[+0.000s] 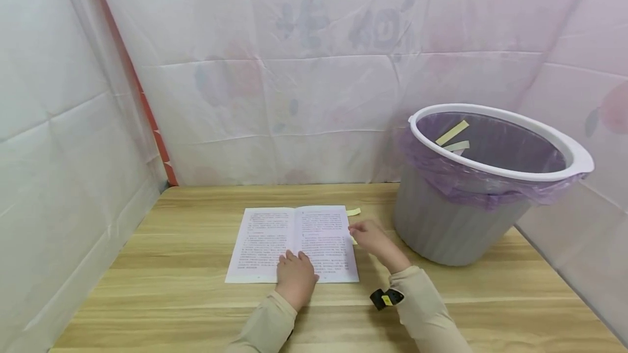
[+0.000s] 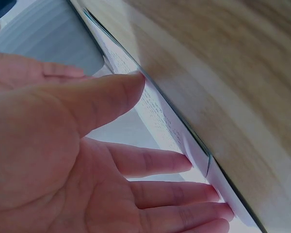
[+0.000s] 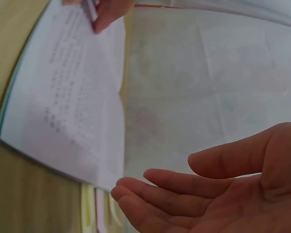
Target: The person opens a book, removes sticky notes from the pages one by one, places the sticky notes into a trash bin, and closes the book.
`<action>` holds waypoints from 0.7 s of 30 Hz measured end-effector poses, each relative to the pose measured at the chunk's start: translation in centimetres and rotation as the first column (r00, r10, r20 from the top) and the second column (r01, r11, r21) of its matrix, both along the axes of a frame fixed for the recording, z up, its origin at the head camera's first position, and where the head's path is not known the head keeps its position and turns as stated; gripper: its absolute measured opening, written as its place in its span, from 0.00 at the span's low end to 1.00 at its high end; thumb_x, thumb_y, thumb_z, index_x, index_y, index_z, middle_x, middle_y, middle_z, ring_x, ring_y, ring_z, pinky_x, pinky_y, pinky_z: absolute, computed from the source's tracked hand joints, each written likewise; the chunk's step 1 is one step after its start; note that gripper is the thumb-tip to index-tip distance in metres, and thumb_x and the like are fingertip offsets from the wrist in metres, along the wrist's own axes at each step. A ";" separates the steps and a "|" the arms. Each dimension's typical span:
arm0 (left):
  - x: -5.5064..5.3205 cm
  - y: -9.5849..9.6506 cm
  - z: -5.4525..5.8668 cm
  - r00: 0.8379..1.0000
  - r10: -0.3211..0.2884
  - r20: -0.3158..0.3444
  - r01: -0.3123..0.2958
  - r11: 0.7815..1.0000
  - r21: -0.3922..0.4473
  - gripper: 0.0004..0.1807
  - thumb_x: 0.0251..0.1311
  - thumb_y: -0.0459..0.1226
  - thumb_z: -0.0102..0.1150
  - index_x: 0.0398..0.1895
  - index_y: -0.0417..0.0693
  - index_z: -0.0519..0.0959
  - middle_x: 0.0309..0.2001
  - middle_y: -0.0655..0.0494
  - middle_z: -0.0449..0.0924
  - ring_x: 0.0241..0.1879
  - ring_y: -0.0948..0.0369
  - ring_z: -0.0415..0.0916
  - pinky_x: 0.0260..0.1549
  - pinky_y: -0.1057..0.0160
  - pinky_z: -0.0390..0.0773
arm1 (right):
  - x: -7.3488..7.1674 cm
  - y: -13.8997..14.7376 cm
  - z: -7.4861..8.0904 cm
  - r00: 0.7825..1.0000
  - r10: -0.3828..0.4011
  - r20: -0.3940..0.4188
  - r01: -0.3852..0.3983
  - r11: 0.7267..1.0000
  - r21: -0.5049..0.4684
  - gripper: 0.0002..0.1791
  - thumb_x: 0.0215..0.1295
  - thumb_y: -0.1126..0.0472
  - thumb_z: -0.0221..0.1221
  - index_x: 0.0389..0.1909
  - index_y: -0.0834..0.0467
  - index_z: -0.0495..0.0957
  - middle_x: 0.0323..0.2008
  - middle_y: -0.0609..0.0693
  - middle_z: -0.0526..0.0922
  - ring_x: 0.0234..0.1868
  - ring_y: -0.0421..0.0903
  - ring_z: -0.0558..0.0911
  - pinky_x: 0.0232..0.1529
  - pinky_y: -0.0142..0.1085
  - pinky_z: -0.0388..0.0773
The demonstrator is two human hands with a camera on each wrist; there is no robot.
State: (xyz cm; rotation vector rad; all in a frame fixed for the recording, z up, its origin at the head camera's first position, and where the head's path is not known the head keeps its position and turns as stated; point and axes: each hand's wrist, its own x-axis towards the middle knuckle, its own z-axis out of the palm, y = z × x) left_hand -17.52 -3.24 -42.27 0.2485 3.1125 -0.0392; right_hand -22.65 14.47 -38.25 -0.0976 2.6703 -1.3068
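An open book (image 1: 265, 241) with printed pages lies flat on the wooden table. My left hand (image 1: 296, 277) rests on its lower middle near the fold, fingers extended across the page. Just at the book's right edge is my right hand (image 1: 375, 241). The right wrist view shows that hand's fingers (image 3: 160, 199) loosely bent, thumb apart, with nothing between them. A yellow paper tab (image 1: 354, 212) sticks out of the right page edge. Close to the right fingertips, the right wrist view has another yellow tab (image 3: 88, 208) and a pinkish one (image 3: 101, 211).
A grey bin (image 1: 446, 222) with a white rim and purple liner stands on the table to the right. Yellow and pale strips (image 1: 452, 133) are inside it. Pale patterned sheets (image 1: 294, 113) hang behind the table and along both sides.
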 end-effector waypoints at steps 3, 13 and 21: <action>0.0 0.0 -0.1 1.000 0.000 -0.007 0.000 1.000 0.000 0.35 0.59 0.53 0.61 0.57 0.31 0.75 0.54 0.29 0.75 0.54 0.39 0.75 0.53 0.49 0.75 | -0.3 -0.1 -0.7 1.000 -0.020 0.021 0.020 1.000 0.009 0.19 0.70 0.68 0.43 0.52 0.80 0.71 0.56 0.72 0.74 0.61 0.65 0.70 0.58 0.55 0.70; 0.0 0.0 0.0 1.000 0.006 -0.007 -0.005 1.000 0.018 0.36 0.58 0.53 0.61 0.57 0.30 0.74 0.54 0.29 0.75 0.54 0.39 0.75 0.54 0.49 0.75 | -0.2 -0.1 -0.7 0.999 -0.010 0.046 0.011 1.000 -0.029 0.19 0.69 0.69 0.45 0.52 0.79 0.72 0.57 0.70 0.74 0.50 0.56 0.76 0.49 0.44 0.76; -0.1 0.0 -0.1 1.000 0.004 0.001 -0.004 0.999 0.032 0.36 0.58 0.53 0.62 0.57 0.30 0.74 0.54 0.28 0.74 0.54 0.38 0.74 0.54 0.48 0.75 | -0.3 0.0 -0.7 1.000 -0.015 0.018 0.016 0.999 -0.039 0.18 0.66 0.71 0.46 0.50 0.81 0.72 0.50 0.72 0.77 0.43 0.56 0.78 0.42 0.42 0.78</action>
